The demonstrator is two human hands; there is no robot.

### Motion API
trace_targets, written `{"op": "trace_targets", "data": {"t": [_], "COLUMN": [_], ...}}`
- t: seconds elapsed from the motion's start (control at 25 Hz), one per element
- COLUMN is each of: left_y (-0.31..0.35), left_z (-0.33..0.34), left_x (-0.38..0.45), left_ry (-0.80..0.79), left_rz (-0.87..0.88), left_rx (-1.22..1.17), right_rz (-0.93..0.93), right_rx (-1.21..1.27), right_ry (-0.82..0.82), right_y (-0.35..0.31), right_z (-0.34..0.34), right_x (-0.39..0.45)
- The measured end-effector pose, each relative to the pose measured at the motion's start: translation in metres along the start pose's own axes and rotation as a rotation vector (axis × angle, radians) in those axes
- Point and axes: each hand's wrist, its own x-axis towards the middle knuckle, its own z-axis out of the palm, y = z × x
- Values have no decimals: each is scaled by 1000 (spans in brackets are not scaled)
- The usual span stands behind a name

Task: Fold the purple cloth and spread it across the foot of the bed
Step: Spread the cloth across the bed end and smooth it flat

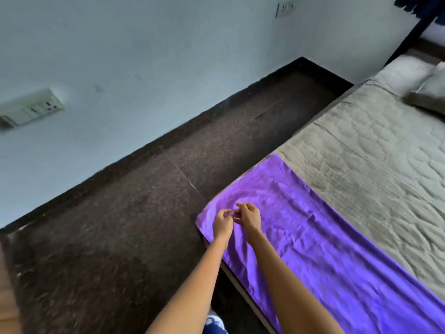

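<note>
2 hands, left hand (pixel 222 222) and right hand (pixel 249 216), fingers curled, hover empty over the smooth, creased purple cloth (pixel 337 249).

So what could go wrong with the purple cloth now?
The purple cloth reaches right to the corner of the bed, so a tug might slide its end off toward the dark floor. The left hand and right hand are bunched close together over one wrinkled patch, so pulling there may add creases rather than smooth them. Whether the fingers actually grip the cloth is unclear.
</note>
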Motion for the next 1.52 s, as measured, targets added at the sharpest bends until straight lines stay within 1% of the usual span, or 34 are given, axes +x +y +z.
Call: {"op": "trace_targets", "data": {"t": [0.08,0.2,0.36,0.48,0.56,0.64,0.68,0.76,0.84,0.96,1.04,1.08,1.2,1.28,1.36,1.44,1.52], "left_y": [8,21,28,28,25,23,21,15,12,4,-4,-10,-19,-19,-19,-21,-25], "left_z": [3,8,14,21,25,24,20,14,10,11,14,16,20,23,24,24,24], "left_x": [39,88,156,190,200,201,198,193,185,175,172,172,171,164,160,154,150], "left_ry": [-8,-56,-58,-122,-203,-243,-227,-202,-213,-156,-90,-45,47,89,160,191,186], "left_rz": [-12,32,97,182,240,326,384,478,535,577,658,675,668,632,570,533,624], "left_rx": [36,72,223,398,553,741,815,869,932,1107,1193,1197,1185,1197,1158,1117,1122], "right_rz": [11,44,11,-42,-56,-26,-22,-66,-98,-23,30,34,-21,-74,-135,-194,-261], "right_rx": [-83,-191,-406,-585,-734,-835,-874,-974,-1063,-1052,-1088,-1111,-1172,-1176,-1080,-973,-926], "right_ry": [2,31,116,153,162,223,268,349,384,431,440,441,459,417,418,383,371], "right_y": [-3,1,-6,-17,-20,-23,-24,-28,-37,-54,-59,-60,-59,-58,-56,-61,-68], "right_z": [21,48,65,64,59,57,58,58,52,28,13,10,10,1,-15,-30,-45], "right_x": [42,104,163,190,206,212,213,215,225,249,262,268,278,280,277,273,271]}}
